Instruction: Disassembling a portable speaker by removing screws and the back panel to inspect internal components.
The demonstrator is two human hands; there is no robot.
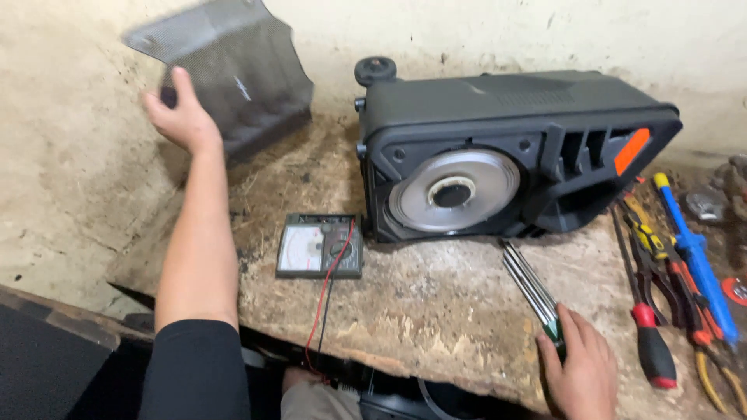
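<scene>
The left hand (180,117) holds the grey mesh grille (226,74) up against the wall, fingers curled behind its edge. The right hand (580,365) (down on the counter (436,303)) has its fingers closed round a green-handled screwdriver (533,289).

One black speaker cabinet (513,148) lay on the desk (420,303), with one analogue meter (320,246) before it. One metal grille panel (233,70) leaned at the wall. Two hands showed: the left (180,113) and the right (580,369). One red-handled screwdriver (652,350) and one blue tool (696,260) lay among several pliers, too tangled to count.
</scene>
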